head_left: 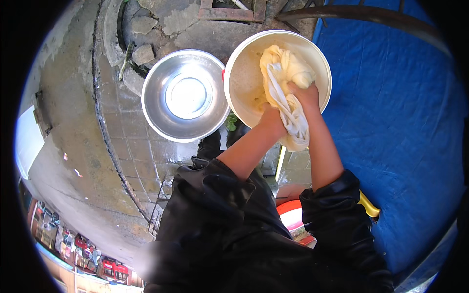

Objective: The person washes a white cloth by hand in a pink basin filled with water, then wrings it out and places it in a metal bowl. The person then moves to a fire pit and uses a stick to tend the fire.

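Note:
A wet cream and white cloth is bunched up over the inside of a large white plastic bucket. Part of it bulges into a rounded lump; whether anything is wrapped inside I cannot tell. My left hand grips its lower left side, fingers mostly hidden under the folds. On the other side, my right hand holds it below the lump, with its fingertips covered. A twisted white length of the cloth hangs between my forearms over the near rim. Yellowish, cloudy liquid shows in the bucket.
A shiny metal basin stands against the bucket's left side. Blue sheeting spreads along the right, with a curved dark bar above it. Wet paving, loose stones and a brick border lie around.

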`<action>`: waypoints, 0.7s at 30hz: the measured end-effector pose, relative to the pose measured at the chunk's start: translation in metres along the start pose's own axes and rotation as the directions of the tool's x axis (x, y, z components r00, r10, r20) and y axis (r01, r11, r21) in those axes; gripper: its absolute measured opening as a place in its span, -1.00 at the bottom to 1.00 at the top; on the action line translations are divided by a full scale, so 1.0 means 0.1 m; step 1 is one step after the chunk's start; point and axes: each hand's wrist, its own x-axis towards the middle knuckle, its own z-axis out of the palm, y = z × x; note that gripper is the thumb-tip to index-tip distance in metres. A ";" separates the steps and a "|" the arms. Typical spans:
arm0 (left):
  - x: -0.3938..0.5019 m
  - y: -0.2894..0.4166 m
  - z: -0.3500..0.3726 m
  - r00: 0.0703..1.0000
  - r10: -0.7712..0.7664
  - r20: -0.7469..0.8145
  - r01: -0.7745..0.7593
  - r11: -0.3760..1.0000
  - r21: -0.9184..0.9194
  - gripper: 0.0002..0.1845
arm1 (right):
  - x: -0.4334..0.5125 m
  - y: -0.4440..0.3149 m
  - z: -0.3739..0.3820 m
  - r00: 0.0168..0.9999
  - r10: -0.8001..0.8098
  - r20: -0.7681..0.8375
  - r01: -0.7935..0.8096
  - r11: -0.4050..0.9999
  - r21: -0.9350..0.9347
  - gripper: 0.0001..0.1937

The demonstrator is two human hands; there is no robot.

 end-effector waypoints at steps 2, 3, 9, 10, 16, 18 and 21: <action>0.05 -0.05 -0.09 0.969 -0.168 0.183 0.183 0.980 -0.072 -0.28 | 0.00 -0.03 0.05 0.999 0.003 -0.038 -0.006 0.998 -0.060 -0.36; 0.04 -0.02 -0.12 0.995 -0.065 0.081 0.076 0.986 -0.151 -0.34 | 0.01 -0.05 0.04 1.000 0.021 -0.005 -0.021 1.000 -0.008 -0.36; -0.30 0.38 -0.55 0.988 -0.045 0.145 0.151 0.322 -0.935 -0.40 | -0.11 -0.09 -0.42 0.884 0.169 0.435 -0.427 0.669 0.609 -0.50; -0.34 0.31 -0.61 0.978 0.042 0.203 0.196 0.137 -0.971 -0.38 | -0.14 -0.10 -0.48 0.871 0.204 0.447 -0.466 0.633 0.618 -0.50; -0.23 0.19 -0.65 0.971 -0.147 0.188 0.219 0.238 -0.946 -0.16 | -0.38 -0.33 -0.62 0.809 0.284 0.515 -0.577 0.552 0.602 -0.51; -0.16 0.42 -0.69 0.980 -0.096 0.173 0.190 0.215 -0.958 -0.15 | -0.48 -0.37 -0.61 0.875 0.227 0.428 -0.446 0.723 0.527 -0.51; -0.26 0.66 -0.71 0.989 -0.065 0.134 0.148 0.326 -0.934 -0.10 | -0.52 -0.52 -0.44 0.960 0.133 0.248 -0.165 0.980 0.110 -0.44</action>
